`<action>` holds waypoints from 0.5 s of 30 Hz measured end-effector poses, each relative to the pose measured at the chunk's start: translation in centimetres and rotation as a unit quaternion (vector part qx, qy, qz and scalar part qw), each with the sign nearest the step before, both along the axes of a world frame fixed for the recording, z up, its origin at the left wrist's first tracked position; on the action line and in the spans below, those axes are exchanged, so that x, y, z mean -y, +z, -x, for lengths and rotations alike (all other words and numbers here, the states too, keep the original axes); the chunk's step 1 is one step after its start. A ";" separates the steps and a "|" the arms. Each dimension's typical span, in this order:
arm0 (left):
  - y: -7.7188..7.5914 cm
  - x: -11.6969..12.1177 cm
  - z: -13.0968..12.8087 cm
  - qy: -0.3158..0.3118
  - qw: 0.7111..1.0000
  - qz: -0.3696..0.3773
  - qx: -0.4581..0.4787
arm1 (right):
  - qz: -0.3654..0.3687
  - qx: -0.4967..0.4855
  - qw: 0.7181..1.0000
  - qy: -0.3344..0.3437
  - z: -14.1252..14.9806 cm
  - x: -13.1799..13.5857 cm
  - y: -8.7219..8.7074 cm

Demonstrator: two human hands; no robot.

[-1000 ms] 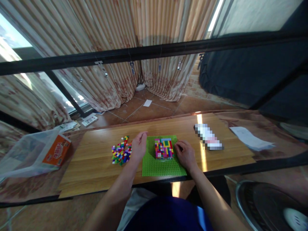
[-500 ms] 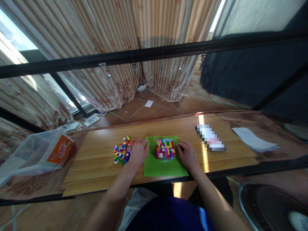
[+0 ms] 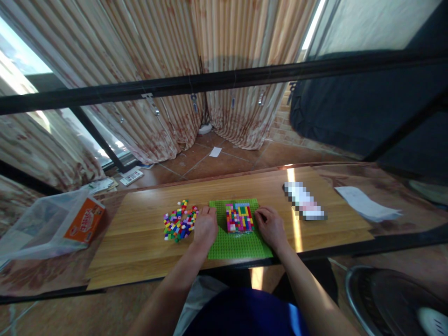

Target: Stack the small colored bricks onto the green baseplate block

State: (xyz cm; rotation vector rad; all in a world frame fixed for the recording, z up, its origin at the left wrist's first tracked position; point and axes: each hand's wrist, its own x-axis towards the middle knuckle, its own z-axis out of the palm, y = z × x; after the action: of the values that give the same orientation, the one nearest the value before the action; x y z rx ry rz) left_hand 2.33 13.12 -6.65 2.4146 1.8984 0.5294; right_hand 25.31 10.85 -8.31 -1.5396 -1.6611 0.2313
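A green studded baseplate [image 3: 240, 249] lies on the wooden tabletop, carrying a block of multicoloured toy bricks [image 3: 239, 218]. My left hand [image 3: 206, 226] is palm down at the plate's left edge, its fingers pointing forward and slightly apart; what lies under them is hidden. At the right edge of the plate is my right hand [image 3: 271, 226], with fingers curled and thumb and forefinger close together. I cannot make out what, if anything, sits in that pinch. Loose small bricks [image 3: 180, 223] form a pile just left of my left hand.
A phone-like blurred item [image 3: 304, 201] rests on the right of the tabletop [image 3: 140, 261]. Beyond it lie white papers [image 3: 367, 204]. To the left stands a clear plastic bin [image 3: 45, 210] with an orange label. A dark metal bar [image 3: 224, 80] crosses in front of curtains.
My left hand has shifted slightly right, and its fingers have turned from pointing right to pointing forward. More of the loose brick pile shows. My right hand stays beside the baseplate.
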 end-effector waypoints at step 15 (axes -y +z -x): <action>-0.8 1.4 0.0 0.002 0.996 -0.067 0.055 | -0.011 0.005 1.000 0.004 -0.1 -0.1 -0.3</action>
State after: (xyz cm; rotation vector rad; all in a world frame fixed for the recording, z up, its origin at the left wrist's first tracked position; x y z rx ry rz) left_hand 2.34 11.70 -7.49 2.4036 1.8810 0.7971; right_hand 25.39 10.93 -8.59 -1.5201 -1.6719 0.2099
